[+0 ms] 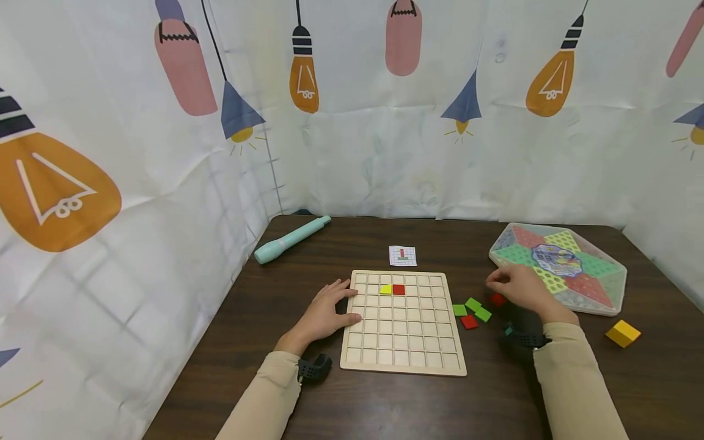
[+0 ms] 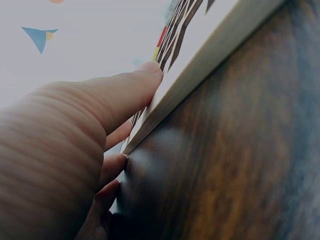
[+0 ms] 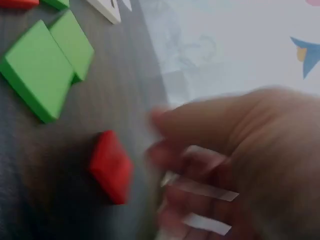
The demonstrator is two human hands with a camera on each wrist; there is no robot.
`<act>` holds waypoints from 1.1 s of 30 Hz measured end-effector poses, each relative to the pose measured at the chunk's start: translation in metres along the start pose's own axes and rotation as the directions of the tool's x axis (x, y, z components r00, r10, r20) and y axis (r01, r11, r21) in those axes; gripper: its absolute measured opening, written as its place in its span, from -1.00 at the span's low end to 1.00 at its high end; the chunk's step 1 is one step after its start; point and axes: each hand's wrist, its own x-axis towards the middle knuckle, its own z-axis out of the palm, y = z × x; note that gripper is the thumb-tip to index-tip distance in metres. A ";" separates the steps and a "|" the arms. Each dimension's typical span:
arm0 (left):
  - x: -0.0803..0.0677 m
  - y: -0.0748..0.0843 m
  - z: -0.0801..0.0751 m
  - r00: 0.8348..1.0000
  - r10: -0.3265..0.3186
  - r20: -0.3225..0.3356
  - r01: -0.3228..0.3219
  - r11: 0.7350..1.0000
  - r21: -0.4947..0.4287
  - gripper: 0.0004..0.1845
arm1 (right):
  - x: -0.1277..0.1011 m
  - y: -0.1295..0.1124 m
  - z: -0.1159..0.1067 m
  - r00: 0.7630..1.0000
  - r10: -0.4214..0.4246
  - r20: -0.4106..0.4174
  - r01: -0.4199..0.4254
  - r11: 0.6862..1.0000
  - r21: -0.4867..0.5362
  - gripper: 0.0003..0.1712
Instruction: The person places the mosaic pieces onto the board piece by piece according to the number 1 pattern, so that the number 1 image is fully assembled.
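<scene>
My left hand [image 1: 324,315] rests at the left edge of a wooden grid board [image 1: 393,343]. In the left wrist view its thumb lies on the rim, with the fingers extended along the side. A yellow triangular tile [image 1: 386,289] and a red square tile [image 1: 398,289] sit side by side in the upper grid. Over the table right of the board, my right hand [image 1: 525,290] has loosely bent fingers, blurred in its wrist view. Just beside those fingertips and apart from them lies a loose red tile [image 3: 112,167]. No piece shows between finger and thumb.
Green tiles [image 1: 483,314] and another red tile [image 1: 469,322] lie by the board's right edge. A patterned transparent case [image 1: 596,266] stands behind the right hand, a yellow block [image 1: 623,333] right of it. Beyond the board are a printed card [image 1: 403,256] and a mint-green tube [image 1: 291,239].
</scene>
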 end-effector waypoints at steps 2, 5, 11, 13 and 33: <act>0.000 0.000 0.000 1.000 0.003 0.000 -0.003 1.000 -0.002 -0.36 | -0.002 -0.002 -0.005 0.997 0.021 0.069 -0.020 1.000 -0.017 -0.79; -0.001 -0.001 0.000 1.000 0.004 0.002 -0.004 1.000 -0.002 -0.36 | -0.005 -0.005 -0.011 0.989 0.047 0.140 -0.041 0.998 -0.044 -0.75; -0.002 -0.001 0.001 1.000 0.008 0.011 -0.008 1.000 -0.002 -0.36 | -0.009 -0.003 -0.017 0.979 0.050 0.195 -0.043 0.998 -0.042 -0.71; -0.002 -0.001 0.001 1.000 0.009 0.010 -0.009 1.000 -0.002 -0.35 | -0.010 -0.001 -0.016 0.978 0.035 0.205 -0.029 0.999 -0.030 -0.70; -0.001 -0.002 0.001 1.000 0.012 -0.009 -0.012 1.000 0.014 -0.37 | 0.001 -0.009 0.006 0.989 0.035 0.146 -0.035 0.999 -0.003 -0.75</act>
